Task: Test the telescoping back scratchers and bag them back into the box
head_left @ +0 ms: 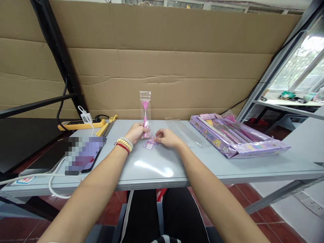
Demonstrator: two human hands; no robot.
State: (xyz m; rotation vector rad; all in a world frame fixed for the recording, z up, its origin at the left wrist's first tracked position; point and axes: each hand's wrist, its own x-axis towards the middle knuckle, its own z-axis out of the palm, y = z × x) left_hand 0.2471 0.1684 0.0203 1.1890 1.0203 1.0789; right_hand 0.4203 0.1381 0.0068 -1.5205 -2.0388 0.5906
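My left hand [136,133] is closed on the lower part of a clear plastic bag [149,118], which stands upright above the table. Inside the bag is a pink back scratcher [145,105] with a claw-shaped head, a short metal rod and a pink handle. My right hand [165,137] is closed, thumb and fingertips pinching the edge of a small purple printed card [150,144] just below the bag. The card lies on or very close to the tabletop. Its print is too small to read.
A purple display box [231,151] with several wrapped items stands at right. Clear plastic sleeves [188,133] lie beside it. At left are a yellow back scratcher [102,130], a yellow power strip [73,125], a phone [91,163] and a white cable [50,185]. Cardboard [164,64] backs the grey table [210,168].
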